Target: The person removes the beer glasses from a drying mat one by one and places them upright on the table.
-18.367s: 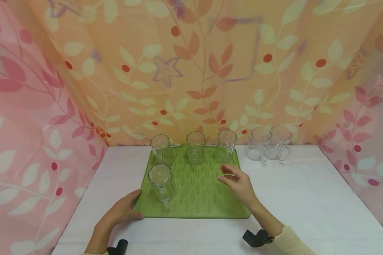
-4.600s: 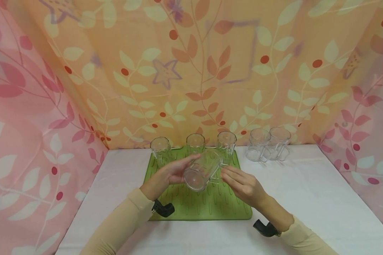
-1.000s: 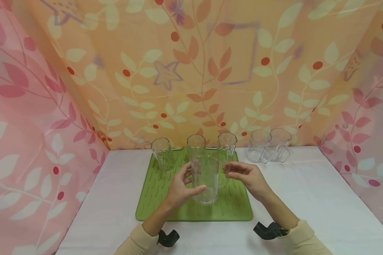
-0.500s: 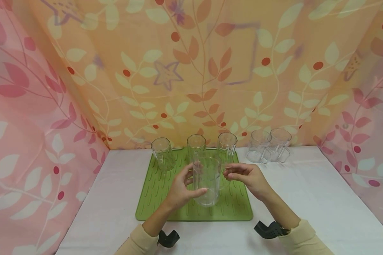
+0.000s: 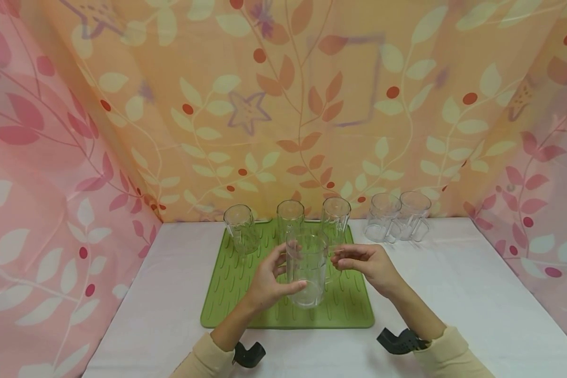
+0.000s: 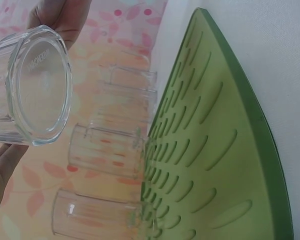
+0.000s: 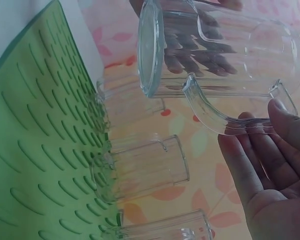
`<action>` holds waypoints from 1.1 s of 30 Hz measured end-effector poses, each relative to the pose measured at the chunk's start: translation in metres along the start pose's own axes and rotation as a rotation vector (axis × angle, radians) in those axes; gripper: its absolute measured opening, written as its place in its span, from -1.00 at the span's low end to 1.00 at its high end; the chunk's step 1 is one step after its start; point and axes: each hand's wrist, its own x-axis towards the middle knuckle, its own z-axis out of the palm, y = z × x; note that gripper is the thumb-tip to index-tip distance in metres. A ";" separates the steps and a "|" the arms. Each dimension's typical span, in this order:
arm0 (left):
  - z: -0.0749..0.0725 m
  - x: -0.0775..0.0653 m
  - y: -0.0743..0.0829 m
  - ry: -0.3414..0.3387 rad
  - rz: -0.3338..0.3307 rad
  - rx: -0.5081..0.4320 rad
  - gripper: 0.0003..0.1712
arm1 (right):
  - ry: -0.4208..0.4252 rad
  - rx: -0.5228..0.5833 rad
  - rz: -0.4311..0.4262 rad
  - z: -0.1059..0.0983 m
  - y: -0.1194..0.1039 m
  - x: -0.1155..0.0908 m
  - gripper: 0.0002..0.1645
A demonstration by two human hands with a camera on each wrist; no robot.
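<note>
A clear glass mug stands upright in the air over the green ridged mat. My left hand grips its body from the left, thumb across the near side, other fingers behind. From the right, my right hand pinches the mug's handle between thumb and fingers. The left wrist view shows the mug's round base with raised lettering, apart from the mat. Three more glass mugs stand along the mat's back edge: left, middle and right.
Two glass mugs, one beside the other, stand close together on the white tablecloth right of the mat. Patterned orange cloth hangs behind the table, and pink cloth at the sides.
Earlier the mug stood on the mat's front left; later both hands held it tilted, base towards me. Now it is upright. Over the last second it has barely moved.
</note>
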 end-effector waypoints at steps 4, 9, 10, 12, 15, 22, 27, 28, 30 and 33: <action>0.000 0.000 -0.001 -0.007 0.003 -0.005 -0.11 | 0.021 -0.016 0.014 0.001 0.000 -0.001 -0.62; 0.000 0.000 -0.002 -0.012 -0.011 0.004 -0.10 | 0.061 -0.040 0.025 0.001 0.000 -0.002 -0.64; 0.000 0.000 -0.002 -0.015 -0.017 0.005 -0.10 | 0.069 -0.044 0.027 0.002 0.000 -0.002 -0.64; 0.000 0.000 -0.002 -0.021 -0.027 0.006 -0.09 | 0.082 -0.047 0.028 0.002 0.000 -0.002 -0.65; 0.000 0.000 -0.002 -0.033 -0.045 0.003 -0.08 | 0.090 -0.048 0.027 0.002 0.001 -0.002 -0.64; -0.001 0.000 -0.004 -0.068 -0.051 -0.004 -0.09 | 0.097 -0.084 0.019 0.000 0.002 -0.004 -0.67; -0.002 -0.001 -0.006 -0.070 -0.068 -0.015 -0.09 | 0.113 -0.115 0.012 -0.005 0.001 -0.006 -0.61; -0.002 -0.001 -0.007 -0.068 -0.080 -0.017 -0.08 | 0.121 -0.124 0.010 -0.006 0.000 -0.006 -0.63; -0.004 -0.002 -0.008 -0.068 -0.098 -0.016 -0.08 | 0.138 -0.137 -0.002 -0.009 -0.002 -0.007 -0.64; -0.007 -0.005 -0.009 -0.069 -0.119 -0.008 -0.10 | 0.163 -0.135 -0.020 -0.013 -0.005 -0.006 -0.63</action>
